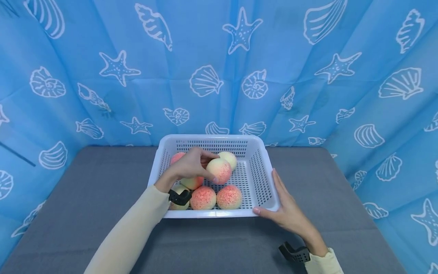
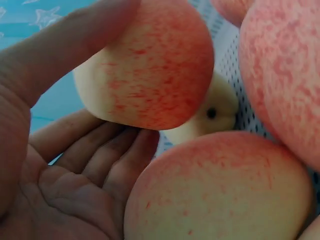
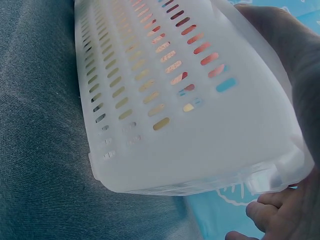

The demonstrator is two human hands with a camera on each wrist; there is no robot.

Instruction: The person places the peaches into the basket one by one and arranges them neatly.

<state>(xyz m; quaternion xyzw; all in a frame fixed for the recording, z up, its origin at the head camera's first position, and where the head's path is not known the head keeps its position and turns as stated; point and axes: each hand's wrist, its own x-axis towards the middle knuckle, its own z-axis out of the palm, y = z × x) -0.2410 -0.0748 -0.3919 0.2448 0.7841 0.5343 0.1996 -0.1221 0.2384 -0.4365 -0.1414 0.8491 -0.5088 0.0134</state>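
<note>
My left hand (image 1: 191, 165) reaches over the white plastic basket (image 1: 267, 171) and holds a pale peach with a red blush (image 1: 221, 172) between thumb and fingers. In the left wrist view the thumb lies on one side of that peach (image 2: 155, 70), the fingers under the other. A paler peach (image 1: 230, 158) sits right behind it, a dark dot showing on it in the left wrist view. Two redder peaches (image 1: 229, 197) lie along the front wall, with others partly hidden by my left arm. My right hand (image 1: 285, 209) grips the basket's front right corner, thumb at the front rim.
A grey cloth (image 1: 113, 182) covers the table under the basket. Behind and at both sides hangs a blue curtain (image 1: 226, 102) with white shell and starfish prints. The right part of the basket floor (image 1: 244, 182) shows bare slots.
</note>
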